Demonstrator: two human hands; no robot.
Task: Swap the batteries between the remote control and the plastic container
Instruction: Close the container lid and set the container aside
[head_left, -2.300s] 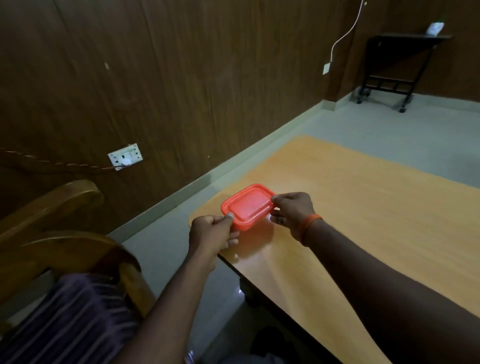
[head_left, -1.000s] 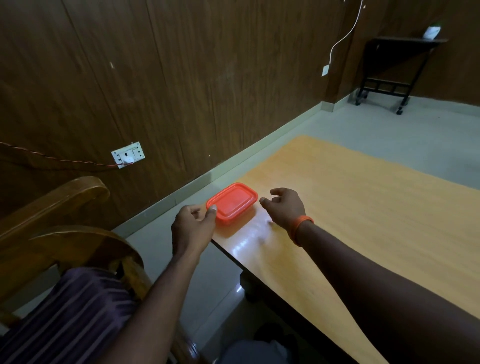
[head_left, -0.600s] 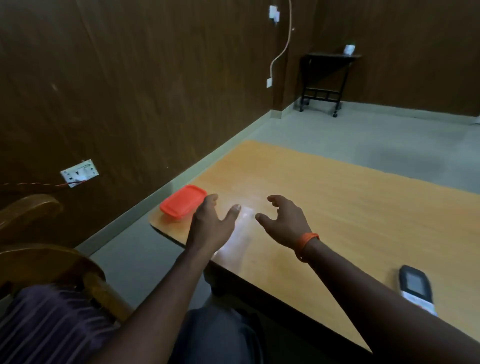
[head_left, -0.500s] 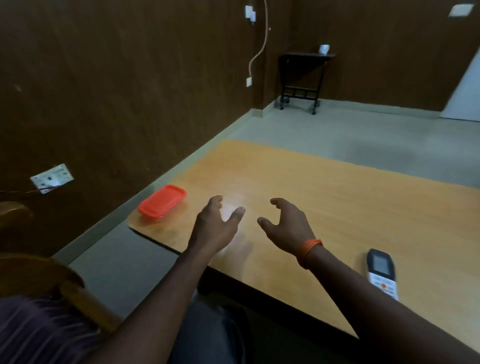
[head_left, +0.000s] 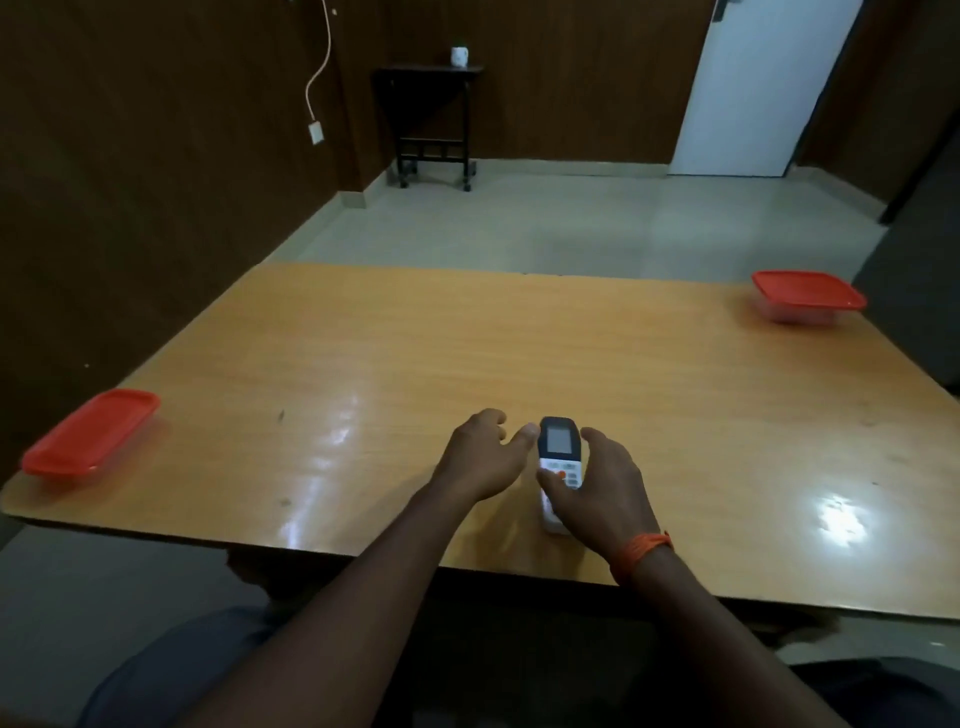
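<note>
Early stage: remote control face up near table front edge, right hand closing around it, left hand open alongside; both red-lidded containers closed, battery swap pending.

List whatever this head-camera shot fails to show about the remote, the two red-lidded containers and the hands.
- White remote control with dark screen: its battery cover is on the underside, and its near end is hidden by the right hand.
- Left red-lidded plastic container and far right red-lidded container: closed lids hide the contents.
- Left hand: open beside the remote; contact is unclear.
- Right hand's grip: fingers wrap the remote, but whether it has closed cannot be seen.
</note>
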